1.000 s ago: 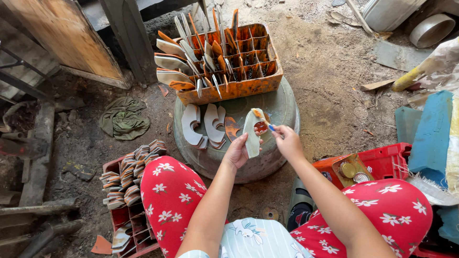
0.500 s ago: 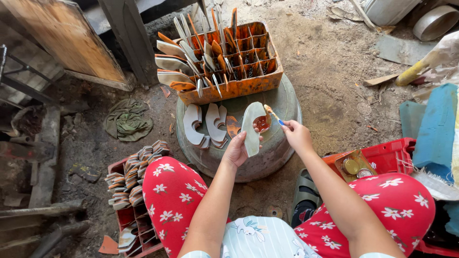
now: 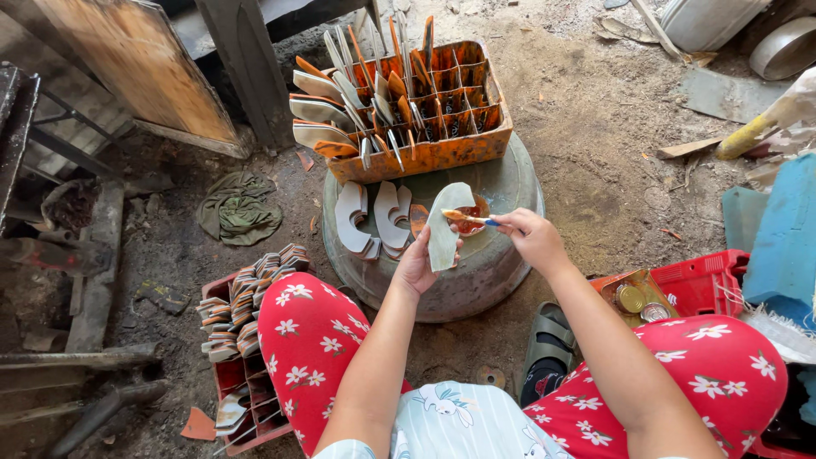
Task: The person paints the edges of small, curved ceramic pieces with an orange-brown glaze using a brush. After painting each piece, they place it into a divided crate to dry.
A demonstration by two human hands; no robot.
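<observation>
My left hand (image 3: 418,265) holds a pale shoe-sole piece (image 3: 445,224) upright over an upturned metal basin (image 3: 476,280). In my right hand (image 3: 529,238) is a small brush (image 3: 469,218), its tip on the upper part of the piece beside a small dish of red-brown glue (image 3: 470,218). Curved white sole parts (image 3: 371,218) lie on the basin's left side. Behind them an orange divided crate (image 3: 425,151) holds several glued pieces standing in its slots.
A red crate (image 3: 242,365) with stacked sole pieces stands by my left knee. Another red crate (image 3: 697,285) with tins sits at my right. A green rag (image 3: 238,208) lies on the dirt floor. A wooden board (image 3: 136,59) leans at back left.
The brush has shifted left along the piece, from its right edge onto its upper face. My left hand has kept the piece in nearly the same place.
</observation>
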